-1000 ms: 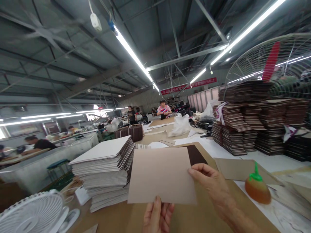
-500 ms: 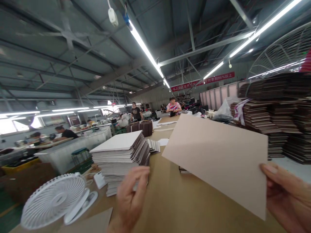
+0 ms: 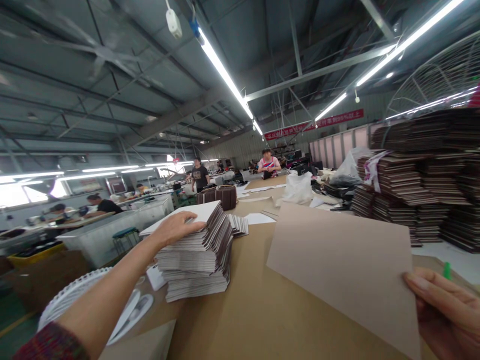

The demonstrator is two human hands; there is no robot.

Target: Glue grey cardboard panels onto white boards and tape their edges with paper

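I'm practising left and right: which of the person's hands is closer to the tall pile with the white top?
Left. The left hand is on top of the pile; the right hand is away to its right, holding a beige sheet.

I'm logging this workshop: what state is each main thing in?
Flat beige rectangular sheet: held up, slanting
Right hand: pinching the sheet's edge
Tall stack of white-topped flat boards: edges uneven
Left hand: at the stack's top, grip unclear
Round white plastic fan: partly hidden, spin unclear
Long white tube light: lit
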